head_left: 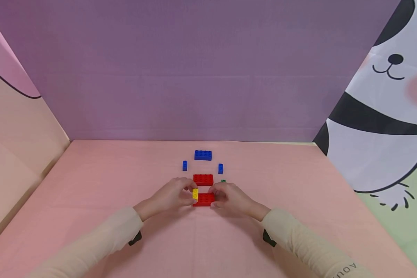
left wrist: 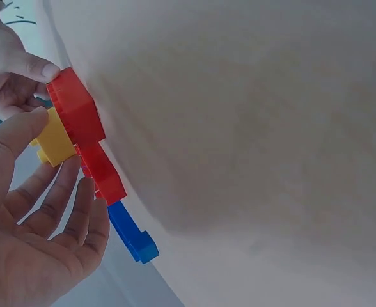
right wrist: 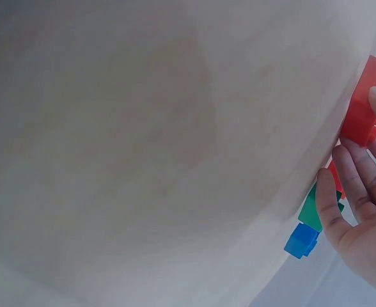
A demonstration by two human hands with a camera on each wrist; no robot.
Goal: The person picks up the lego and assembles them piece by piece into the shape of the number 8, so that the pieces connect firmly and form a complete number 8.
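Yellow brick [head_left: 195, 194] at left end of near red brick [head_left: 205, 199], middle of the pink tabletop [head_left: 118, 170]. Left hand [head_left: 172, 195] pinches yellow, thumb on near end, fingertips on far end. Right hand [head_left: 234, 199] grips red's right end between thumb and fingers. Can't tell if yellow is pressed fully down.

Far red brick [head_left: 203, 180] just beyond, lined up parallel, narrow strip of pink between the two reds. Green brick [head_left: 223, 180] right of far red, mostly behind right hand. Small left blue brick [head_left: 185, 165] and small right blue brick [head_left: 220, 168] farther out, one each side. Large blue brick [head_left: 203, 155] farthest, near the far edge with a strip of pink behind it.

Room: wide pink stretch left of left hand to the peach side panel [head_left: 14, 154], similar on right to the panda panel [head_left: 378, 154]. Far edge meets purple wall [head_left: 194, 77]. Near edge out of frame. Tightest spot is between the hands: both close in on near red, far red just past the fingers.

View differences: left wrist shows yellow's side and studs against red, plus right thumb on red; green not visible there. Right wrist shows green's side wall next to a blue brick, and right thumb on red's side; yellow barely peeks at the picture's edge. Only head gets the whole layout and both pale sleeves [head_left: 121, 227].
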